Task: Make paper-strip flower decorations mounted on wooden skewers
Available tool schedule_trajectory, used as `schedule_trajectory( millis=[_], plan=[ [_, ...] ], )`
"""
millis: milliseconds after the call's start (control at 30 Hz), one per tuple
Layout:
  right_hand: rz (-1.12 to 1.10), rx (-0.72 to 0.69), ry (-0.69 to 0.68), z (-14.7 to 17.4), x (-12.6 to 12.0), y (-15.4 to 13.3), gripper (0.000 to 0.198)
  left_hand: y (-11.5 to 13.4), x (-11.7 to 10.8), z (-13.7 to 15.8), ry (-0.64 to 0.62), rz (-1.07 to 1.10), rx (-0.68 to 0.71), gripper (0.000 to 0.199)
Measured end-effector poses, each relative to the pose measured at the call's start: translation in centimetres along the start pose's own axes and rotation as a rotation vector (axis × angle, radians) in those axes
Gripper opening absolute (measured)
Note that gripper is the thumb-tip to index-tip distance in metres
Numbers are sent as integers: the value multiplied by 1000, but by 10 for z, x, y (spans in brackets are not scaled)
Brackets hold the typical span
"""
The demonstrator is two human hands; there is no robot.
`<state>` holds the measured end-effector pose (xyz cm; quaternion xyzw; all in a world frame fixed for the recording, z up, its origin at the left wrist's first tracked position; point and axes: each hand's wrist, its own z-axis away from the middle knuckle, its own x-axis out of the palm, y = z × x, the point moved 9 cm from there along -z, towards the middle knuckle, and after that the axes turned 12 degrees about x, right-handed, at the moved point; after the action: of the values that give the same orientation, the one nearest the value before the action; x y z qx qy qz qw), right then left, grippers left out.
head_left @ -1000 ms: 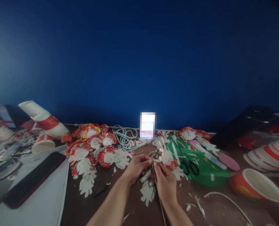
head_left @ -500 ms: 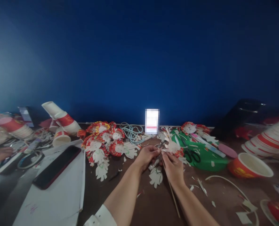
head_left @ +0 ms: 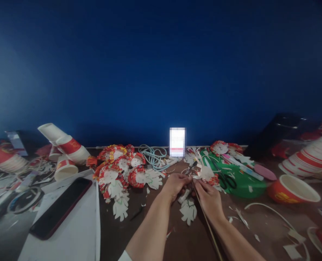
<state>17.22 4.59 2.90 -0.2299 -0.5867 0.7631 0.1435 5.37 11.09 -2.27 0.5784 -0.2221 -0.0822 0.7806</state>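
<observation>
1. Two bare hands meet low in the middle, over a dark brown table (head_left: 182, 246), with fingertips nearly touching.
2. The left hand (head_left: 177, 185) has its thumb and fingers drawn together in a pinch; whatever lies between them is too small to tell.
3. The right hand (head_left: 208, 199) is closed in a pinch around the upper end of a thin stick (head_left: 209, 230), which slants down beside the wrist to the bottom edge.
4. A white paper cut-out (head_left: 188, 210) with a jagged edge lies on the table, just below the hands.
5. Beyond the right hand is a green sheet (head_left: 251, 186) with black-handled scissors (head_left: 229, 182) on it; a pink oval (head_left: 264, 172) and a red paper bowl (head_left: 279, 192) are near its right edge.
6. Left of the hands, paper figures (head_left: 110, 175) with ruffled red trim lie in a heap, near a tangle of pale blue cord (head_left: 150, 156).
7. Farther left, a dark phone (head_left: 61, 208) rests on a white board (head_left: 82, 228).
8. Behind the hands, a bright screen (head_left: 177, 141) (its contents masked by blocky squares) stands against a deep blue wall (head_left: 150, 72).
</observation>
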Motion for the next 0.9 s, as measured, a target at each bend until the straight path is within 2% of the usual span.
schedule_trajectory(
  millis=[200,367,567,900],
  plan=[
    [47,-45,-2,-4,0,9,36,3,1,-1,17,45,38,41],
    [61,-97,-20,-3,2,6,38,2,-3,-1,51,13,40,40],
    [78,-91,-18,-5,2,7,39,3,-4,-2,99,-14,40,28],
    [54,-82,-8,-7,3,0,41,7,-8,-3,144,-66,81,33]
  ],
)
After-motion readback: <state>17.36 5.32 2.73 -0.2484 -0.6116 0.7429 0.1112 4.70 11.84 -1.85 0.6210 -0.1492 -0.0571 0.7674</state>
